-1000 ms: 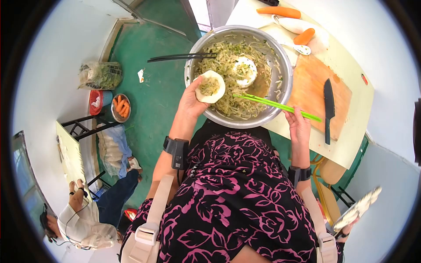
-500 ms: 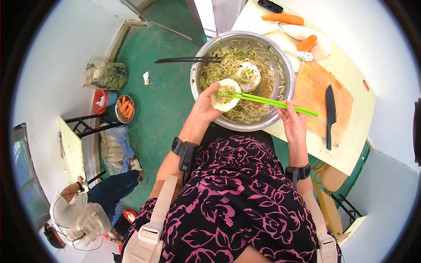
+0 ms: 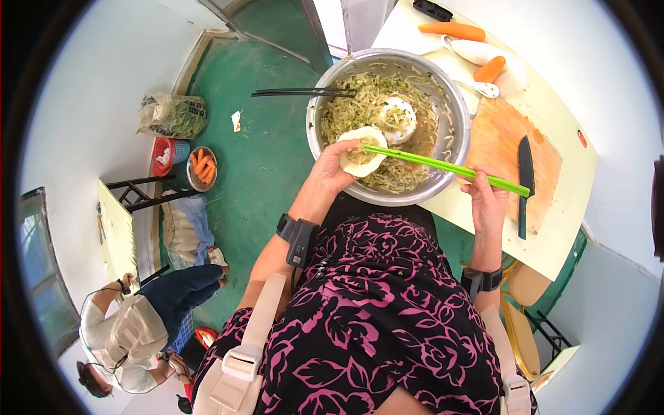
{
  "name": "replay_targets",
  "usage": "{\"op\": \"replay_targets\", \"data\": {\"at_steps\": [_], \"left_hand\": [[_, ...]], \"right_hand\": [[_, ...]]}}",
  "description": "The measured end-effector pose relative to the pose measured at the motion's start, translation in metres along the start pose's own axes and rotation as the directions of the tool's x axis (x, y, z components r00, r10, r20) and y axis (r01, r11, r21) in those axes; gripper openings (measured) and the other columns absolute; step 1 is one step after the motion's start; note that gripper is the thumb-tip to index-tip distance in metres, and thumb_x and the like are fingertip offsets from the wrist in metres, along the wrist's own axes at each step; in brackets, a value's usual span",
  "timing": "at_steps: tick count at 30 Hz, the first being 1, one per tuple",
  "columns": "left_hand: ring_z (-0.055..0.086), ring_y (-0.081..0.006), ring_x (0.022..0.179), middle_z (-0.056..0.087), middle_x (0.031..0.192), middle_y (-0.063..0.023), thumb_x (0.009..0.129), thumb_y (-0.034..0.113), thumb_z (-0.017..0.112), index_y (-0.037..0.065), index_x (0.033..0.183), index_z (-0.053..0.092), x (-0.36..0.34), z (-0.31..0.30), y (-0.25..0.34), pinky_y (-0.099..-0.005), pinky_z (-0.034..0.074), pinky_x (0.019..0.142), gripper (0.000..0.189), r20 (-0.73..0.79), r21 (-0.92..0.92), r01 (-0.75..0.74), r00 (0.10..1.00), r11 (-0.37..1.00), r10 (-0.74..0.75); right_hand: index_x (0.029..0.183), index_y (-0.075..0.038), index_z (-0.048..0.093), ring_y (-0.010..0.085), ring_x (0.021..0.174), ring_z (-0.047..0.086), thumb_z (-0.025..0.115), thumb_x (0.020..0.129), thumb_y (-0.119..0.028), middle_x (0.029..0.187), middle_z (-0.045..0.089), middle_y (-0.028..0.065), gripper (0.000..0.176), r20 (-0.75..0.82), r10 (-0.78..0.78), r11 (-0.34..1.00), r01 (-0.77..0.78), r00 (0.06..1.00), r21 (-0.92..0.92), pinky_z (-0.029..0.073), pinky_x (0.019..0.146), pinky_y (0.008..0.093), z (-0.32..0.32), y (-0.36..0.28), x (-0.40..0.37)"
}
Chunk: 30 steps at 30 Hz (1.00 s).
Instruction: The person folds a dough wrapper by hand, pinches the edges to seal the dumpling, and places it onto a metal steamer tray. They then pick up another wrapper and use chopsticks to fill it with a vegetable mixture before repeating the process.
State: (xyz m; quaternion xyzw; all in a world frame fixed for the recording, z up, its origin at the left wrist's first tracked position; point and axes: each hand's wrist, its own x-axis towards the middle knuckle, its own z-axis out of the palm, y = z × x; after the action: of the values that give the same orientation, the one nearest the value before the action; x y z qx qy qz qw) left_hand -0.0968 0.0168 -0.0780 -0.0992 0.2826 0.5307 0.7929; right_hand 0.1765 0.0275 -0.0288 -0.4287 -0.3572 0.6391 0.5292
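My left hand [image 3: 333, 173] cups a round dough wrapper [image 3: 362, 159] with shredded filling on it, over the near rim of a large steel bowl [image 3: 456, 149]. The bowl holds shredded vegetable filling [image 3: 353, 111] and a white mound in the middle. My right hand [image 3: 487, 200] grips green chopsticks [image 3: 443, 166], whose tips rest on the filling in the wrapper. A pair of black chopsticks [image 3: 297, 93] lies across the bowl's left rim.
The pale table [image 3: 553, 228] carries a wooden board [image 3: 501, 142] with a black knife [image 3: 523, 181], carrots [image 3: 451, 30], a white radish and a spoon. On the green floor stand a bowl of carrots [image 3: 203, 168], a red basket and bagged greens. Another person [image 3: 138, 332] sits lower left.
My left hand brought the wrapper lower, toward the bowl's near rim. The green chopsticks moved from the bowl's filling onto the wrapper, and my right hand drew back to the right.
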Motion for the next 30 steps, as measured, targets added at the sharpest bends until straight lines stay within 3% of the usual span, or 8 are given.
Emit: {"op": "replay_targets", "data": {"at_steps": [5,11,18,30], "left_hand": [[0.051,-0.0269,0.099,0.052,0.107,-0.0139,0.076,0.007,0.052,0.002,0.110,0.046,-0.001,0.003,-0.003,-0.0445,0.044,0.084,0.035,-0.011,-0.056,0.013,1.000,0.998,-0.014],[0.051,-0.0267,0.099,0.052,0.108,-0.0137,0.076,0.006,0.053,0.002,0.109,0.046,0.001,-0.004,-0.003,-0.0449,0.044,0.083,0.034,-0.101,0.005,-0.014,0.995,1.000,0.015],[0.051,-0.0277,0.100,0.051,0.108,-0.0147,0.075,0.002,0.052,0.000,0.111,0.044,0.000,-0.009,0.004,-0.0452,0.044,0.084,0.037,-0.061,-0.025,0.001,0.998,1.000,-0.002],[0.052,-0.0282,0.099,0.052,0.106,-0.0164,0.068,-0.005,0.052,-0.002,0.111,0.044,-0.003,-0.006,0.007,-0.0422,0.044,0.086,0.044,0.011,0.021,0.009,1.000,1.000,-0.009]], "right_hand": [[0.091,-0.001,0.057,0.0193,0.071,0.061,0.054,0.081,-0.007,0.083,0.060,0.0105,0.012,-0.039,0.036,0.999,-0.037,0.999,-0.018,0.052,0.059,0.0259,0.006,0.015,0.003],[0.089,0.000,0.058,0.0169,0.071,0.059,0.055,0.080,-0.007,0.085,0.059,0.0104,0.011,0.060,0.020,0.991,-0.012,0.998,-0.134,0.052,0.061,0.0258,0.025,0.013,0.002],[0.090,0.000,0.058,0.0180,0.072,0.059,0.054,0.080,-0.005,0.087,0.058,0.0114,0.012,0.045,-0.098,0.992,0.101,0.994,-0.076,0.052,0.057,0.0251,0.017,-0.013,0.000],[0.090,0.000,0.057,0.0184,0.068,0.061,0.054,0.080,-0.005,0.080,0.060,0.0114,0.012,-0.053,-0.022,0.999,0.020,0.998,-0.041,0.052,0.058,0.0248,0.010,0.001,0.004]]}}
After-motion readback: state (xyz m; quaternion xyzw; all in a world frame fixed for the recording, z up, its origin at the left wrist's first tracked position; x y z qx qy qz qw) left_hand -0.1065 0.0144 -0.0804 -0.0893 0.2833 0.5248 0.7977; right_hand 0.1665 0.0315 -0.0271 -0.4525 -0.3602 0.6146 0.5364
